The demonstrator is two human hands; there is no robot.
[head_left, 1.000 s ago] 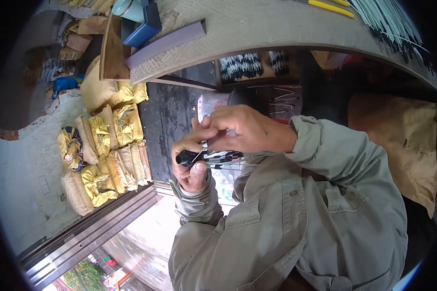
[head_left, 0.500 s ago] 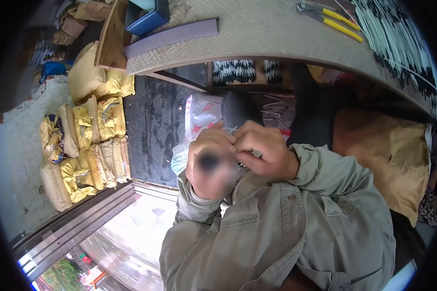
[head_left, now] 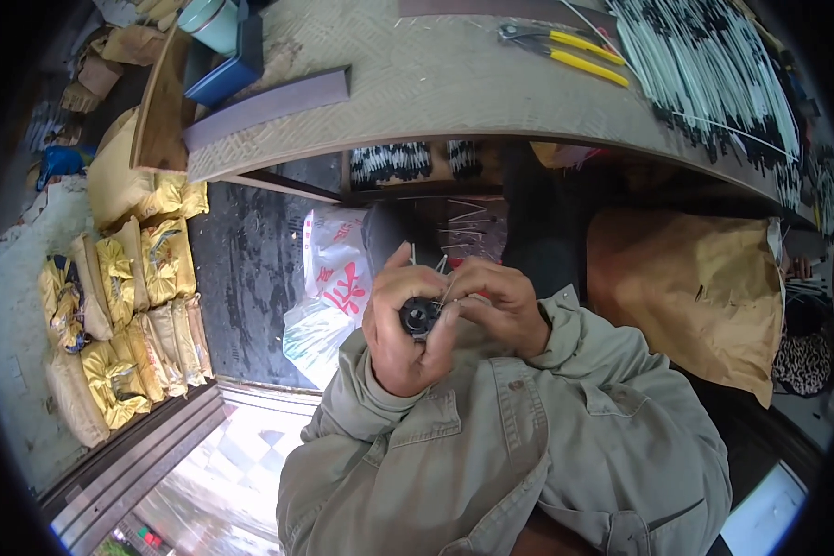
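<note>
My left hand (head_left: pixel 403 338) is wrapped round a black round part (head_left: pixel 419 318) with a hole in its end, held in front of my chest. Against it, my right hand (head_left: pixel 500 301) pinches a thin wire-like strand (head_left: pixel 448 289) between thumb and fingers. A few thin pale stick ends (head_left: pixel 442 265) poke out beyond the fingertips of both hands. What lies between the palms is hidden.
Ahead, the workbench (head_left: pixel 417 93) bears yellow-handled pliers (head_left: pixel 574 56), a pile of pale black-tipped rods (head_left: pixel 704 74), a grey strip (head_left: pixel 278 109) and a blue box (head_left: pixel 222 69). A plastic bag (head_left: pixel 329 278) lies near my left leg. A brown paper sack (head_left: pixel 681 287) stands right; wrapped packages (head_left: pixel 125 324) line the left.
The view has shifted, so bench and floor things sit further left. My left hand has turned or cleared enough that the black part now shows sharply; both hands stay close together.
</note>
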